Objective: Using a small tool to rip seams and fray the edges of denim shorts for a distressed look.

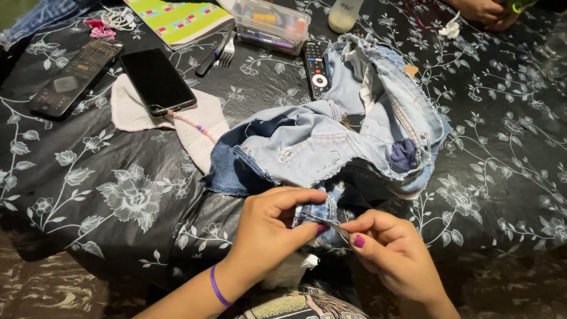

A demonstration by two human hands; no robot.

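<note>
Pinching a frayed fold of the denim garment between thumb and forefinger, the left hand held it at the table's near edge, while the right hand nipped a thin needle beside it. Soft, limp and light though thick at seams, the cloth looked best gripped close to the stitching point.

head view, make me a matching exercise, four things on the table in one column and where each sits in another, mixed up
Things:
1. smartphone
2. fork
3. clear plastic box
4. denim garment

Places:
A. pinched at its edge by the left hand, with the right hand alongside
B. lying on a pale cloth
C. between a striped notebook and a white bottle
D. beside a pen, below the notebook

Pairs: 1-B, 2-D, 3-C, 4-A
</note>
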